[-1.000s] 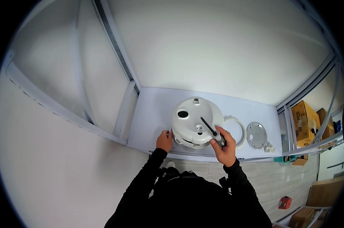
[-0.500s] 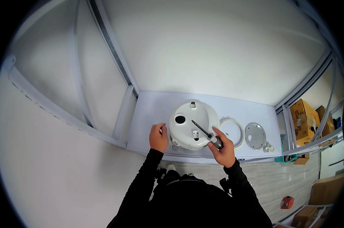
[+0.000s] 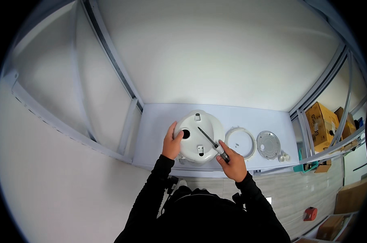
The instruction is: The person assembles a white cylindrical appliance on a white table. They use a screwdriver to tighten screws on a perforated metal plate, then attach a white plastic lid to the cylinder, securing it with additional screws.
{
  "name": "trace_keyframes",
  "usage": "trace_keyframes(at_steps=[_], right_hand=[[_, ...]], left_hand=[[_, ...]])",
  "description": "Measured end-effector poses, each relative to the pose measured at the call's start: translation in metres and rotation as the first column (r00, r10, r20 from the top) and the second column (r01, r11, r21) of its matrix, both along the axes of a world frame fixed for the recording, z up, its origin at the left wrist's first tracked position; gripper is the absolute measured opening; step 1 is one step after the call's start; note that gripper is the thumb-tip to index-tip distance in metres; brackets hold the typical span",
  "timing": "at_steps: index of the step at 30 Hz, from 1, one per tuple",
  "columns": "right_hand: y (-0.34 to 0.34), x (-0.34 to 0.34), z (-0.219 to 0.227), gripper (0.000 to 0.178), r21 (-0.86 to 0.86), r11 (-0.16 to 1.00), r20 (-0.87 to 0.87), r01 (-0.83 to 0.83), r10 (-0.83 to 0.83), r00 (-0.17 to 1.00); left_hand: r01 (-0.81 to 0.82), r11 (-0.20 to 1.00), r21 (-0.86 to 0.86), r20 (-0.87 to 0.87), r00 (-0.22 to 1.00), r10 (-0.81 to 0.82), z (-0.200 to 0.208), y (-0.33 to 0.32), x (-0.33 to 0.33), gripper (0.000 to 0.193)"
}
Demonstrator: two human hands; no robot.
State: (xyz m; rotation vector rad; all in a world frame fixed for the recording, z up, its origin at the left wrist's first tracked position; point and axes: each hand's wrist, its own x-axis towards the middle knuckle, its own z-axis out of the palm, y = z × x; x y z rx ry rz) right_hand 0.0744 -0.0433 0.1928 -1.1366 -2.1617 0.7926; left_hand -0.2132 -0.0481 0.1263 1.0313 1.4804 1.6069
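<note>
A white round appliance housing [image 3: 210,131] sits on the light table. Its top has a dark oval opening at the left and two small recesses, one far and one near. My left hand [image 3: 172,142] grips the housing's left edge, with the thumb on top beside the dark opening and the fingers down the side. My right hand [image 3: 234,164] is closed around the grey-and-white handle of a screwdriver [image 3: 220,150] at the housing's right edge. Its dark shaft slants up and left over the housing, the tip near the middle of the top.
On the table [image 3: 159,115], a white ring [image 3: 253,141] lies right of the housing, with a few tiny pieces inside it. Beyond it are a grey perforated disc [image 3: 269,146] and small white round parts [image 3: 284,157]. Frame posts, boxes [image 3: 322,125] and a teal basket [image 3: 299,167] stand at the right.
My left hand has moved from beside the housing onto its left edge, thumb now on top. The screwdriver stays in my right hand. The whole view has shifted slightly.
</note>
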Motion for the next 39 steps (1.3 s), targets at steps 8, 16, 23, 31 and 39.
trace_keyframes(at_steps=[8,16,23,31,39], right_hand=[[0.000,0.002,-0.007,0.050,0.021,1.000,-0.118,0.009,-0.007,0.993],[0.049,0.012,0.004,0.043,-0.099,0.981,-0.113,-0.165,0.153,0.982],[0.094,0.005,-0.002,0.039,0.173,0.981,-0.033,-0.084,0.091,0.995],[0.033,0.022,0.031,0.039,0.119,0.978,0.141,-0.170,0.153,0.978],[0.010,0.021,0.017,0.045,0.030,0.979,0.041,-0.202,0.201,0.979]], left_hand=[[0.014,0.998,0.067,0.078,0.997,-0.019,-0.001,-0.006,0.005,0.062],[-0.144,0.989,0.016,0.011,0.990,0.144,-0.010,-0.034,0.014,0.045],[-0.183,0.967,-0.176,-0.100,0.981,0.167,-0.017,-0.049,0.015,0.047],[0.014,0.999,0.052,-0.019,1.000,-0.013,-0.018,-0.016,-0.009,0.083],[0.224,0.974,0.044,0.100,0.969,-0.227,-0.005,0.019,-0.016,0.080]])
